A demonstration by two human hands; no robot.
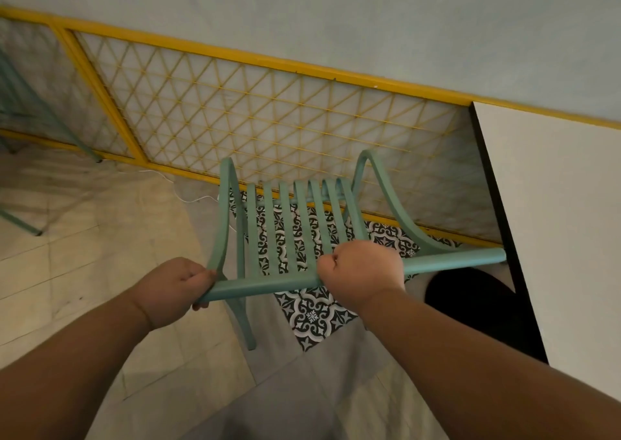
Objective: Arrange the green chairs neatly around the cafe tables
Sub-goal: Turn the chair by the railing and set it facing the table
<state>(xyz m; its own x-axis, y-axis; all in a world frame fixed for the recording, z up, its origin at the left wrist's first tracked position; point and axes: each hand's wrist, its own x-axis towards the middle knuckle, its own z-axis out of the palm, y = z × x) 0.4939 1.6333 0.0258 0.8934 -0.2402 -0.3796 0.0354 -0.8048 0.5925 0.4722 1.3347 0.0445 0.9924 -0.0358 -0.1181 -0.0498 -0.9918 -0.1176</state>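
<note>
Both hands held the green chair by the top rail of its backrest, seen from above and behind. The left hand gripped the left end of the rail, where the armrest curved away, with its fingers curled under the bar. The right hand was closed in a fist around the rail, right of its middle. Both forearms reached in from the near edge of the view.

The chair faced away from the person, its slatted seat and two curved armrests pointing toward the far side. It sat just left of the white desk, and the right end of the rail reached the desk's dark edge. Whether the two touched could not be told. One rear leg showed below the left hand. Whether the chair stood on the floor or was lifted could not be told.

Beyond the chair, a yellow lattice railing ran across the scene below a pale wall. Black-and-white patterned tiles showed through the seat slats and under the rail, with plain beige tiles to the left. A thin white cable lay on the floor near the foot of the railing. A dark round shape sat under the near edge of the desk. At the far left, the legs of a second green chair stood well apart from the first.
</note>
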